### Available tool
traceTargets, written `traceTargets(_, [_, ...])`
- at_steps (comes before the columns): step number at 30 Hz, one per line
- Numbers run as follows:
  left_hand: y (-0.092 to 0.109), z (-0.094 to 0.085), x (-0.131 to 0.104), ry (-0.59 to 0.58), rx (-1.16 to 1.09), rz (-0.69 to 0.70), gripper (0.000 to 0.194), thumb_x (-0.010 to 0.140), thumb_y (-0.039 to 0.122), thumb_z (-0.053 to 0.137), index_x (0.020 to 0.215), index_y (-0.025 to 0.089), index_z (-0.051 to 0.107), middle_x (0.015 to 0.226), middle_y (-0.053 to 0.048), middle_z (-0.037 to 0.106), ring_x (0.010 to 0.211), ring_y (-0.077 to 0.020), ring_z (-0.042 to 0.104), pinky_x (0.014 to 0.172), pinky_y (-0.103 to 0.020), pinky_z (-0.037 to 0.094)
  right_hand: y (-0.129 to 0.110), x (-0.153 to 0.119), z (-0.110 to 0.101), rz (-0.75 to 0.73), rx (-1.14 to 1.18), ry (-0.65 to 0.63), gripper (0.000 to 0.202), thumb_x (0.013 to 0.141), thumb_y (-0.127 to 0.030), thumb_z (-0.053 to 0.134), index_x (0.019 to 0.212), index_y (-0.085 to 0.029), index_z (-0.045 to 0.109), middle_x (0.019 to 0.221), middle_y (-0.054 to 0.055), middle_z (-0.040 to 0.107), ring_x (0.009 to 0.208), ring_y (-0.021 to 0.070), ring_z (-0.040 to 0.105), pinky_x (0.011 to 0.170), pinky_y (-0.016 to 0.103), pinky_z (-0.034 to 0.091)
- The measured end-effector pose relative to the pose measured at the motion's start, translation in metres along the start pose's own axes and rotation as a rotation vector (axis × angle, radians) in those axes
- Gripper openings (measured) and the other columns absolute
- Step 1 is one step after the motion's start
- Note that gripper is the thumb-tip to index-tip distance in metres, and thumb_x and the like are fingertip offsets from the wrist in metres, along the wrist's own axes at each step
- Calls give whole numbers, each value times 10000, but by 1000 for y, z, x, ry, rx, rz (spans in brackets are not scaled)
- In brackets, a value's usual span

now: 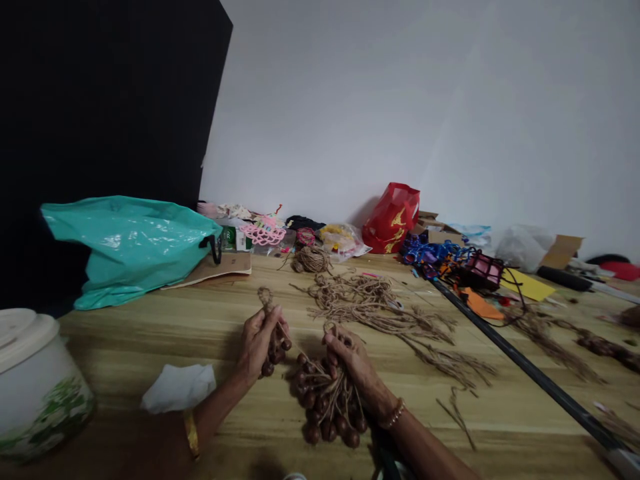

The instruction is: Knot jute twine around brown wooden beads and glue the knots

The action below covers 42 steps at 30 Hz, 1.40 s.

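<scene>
My left hand (260,339) is closed around a small knotted brown cord (265,297) whose loop sticks up above the fingers. A few dark brown beads (273,359) hang from it below the thumb. In my right hand (353,357), thumb and fingers pinch the top of a larger bunch of beaded cords (326,407). Its round brown beads dangle in a thick cluster over the wooden table (240,433). The two bunches are apart. Behind my right hand lies a tangled pile of brown cords (360,297) with loose ends fanned to the right.
A white lidded bucket (40,387) and a crumpled tissue (180,387) are at the left. Behind them sits a teal plastic bag (130,247). A red bag (393,219) leans against the wall. A dark bar (520,357) runs diagonally across the right side, with craft clutter beyond it.
</scene>
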<state>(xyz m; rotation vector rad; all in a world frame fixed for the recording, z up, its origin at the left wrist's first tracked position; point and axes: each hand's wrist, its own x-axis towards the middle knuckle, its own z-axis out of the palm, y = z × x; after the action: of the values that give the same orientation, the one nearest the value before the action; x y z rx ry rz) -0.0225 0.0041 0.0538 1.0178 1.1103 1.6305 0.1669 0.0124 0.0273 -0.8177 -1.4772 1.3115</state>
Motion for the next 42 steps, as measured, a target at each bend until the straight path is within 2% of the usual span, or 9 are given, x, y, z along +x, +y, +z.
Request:
traceTargets(5, [-5,-2,4,-5,64,39,372,738,521,664,659,176,547,411,76,547,278,-62,453,306,-142,349,1,-2,0,41,-8,-58,331,758,-451,726,741,-186,528,504,-84,480,388,70,398,413,191,324])
traceTargets(8, [-3,0,1,-13,92,28,359,754,512,643,668,175,553,409,70,555,276,-65,456,293,-137,323,0,-4,1,77,-5,-137,319,714,-396,775,815,-173,572,636,-47,584,453,76,458,428,184,357])
traceTargets(12, [1,5,-4,-29,68,14,370,736,526,647,666,179,541,416,61,571,284,-74,469,301,-148,344,-4,-5,3,98,7,-259,317,698,-337,795,890,-161,616,855,19,667,640,121,576,539,204,444])
traceTargets(19, [-2,7,-5,-28,47,-19,371,724,528,658,669,180,543,414,66,567,279,-69,462,304,-144,339,-6,-6,3,118,14,-347,326,689,-273,809,930,-163,620,891,25,685,745,153,628,693,255,498])
traceTargets(27, [-10,2,-1,-45,33,-36,401,711,564,661,686,180,549,433,68,571,302,-78,491,309,-143,343,-2,-6,0,153,64,-425,360,725,-321,781,988,-166,590,838,26,682,657,126,590,531,183,424])
traceTargets(30, [-10,2,-1,-45,21,-33,398,714,565,660,689,183,550,442,68,573,315,-83,496,323,-151,352,-2,-4,-1,130,34,-409,336,766,-377,744,976,-144,624,826,34,668,585,96,523,503,183,395])
traceTargets(34, [-10,0,0,-13,51,-1,382,731,553,650,664,185,572,467,55,577,362,-98,509,373,-183,392,1,-3,-3,75,-23,-307,319,801,-434,705,888,-131,655,704,1,600,539,81,455,499,191,366])
traceTargets(39, [-8,-3,3,28,97,169,396,765,523,629,569,181,589,583,-16,650,629,-162,630,598,-232,492,0,-4,0,5,-59,-198,359,839,-509,640,884,-153,633,695,-11,568,507,80,434,499,210,373])
traceTargets(42, [-7,1,0,-29,-64,87,378,762,534,638,623,193,549,491,31,578,533,-150,599,534,-236,475,-5,-5,4,-37,-69,-160,372,866,-538,590,855,-167,602,707,-6,572,506,85,443,521,227,392])
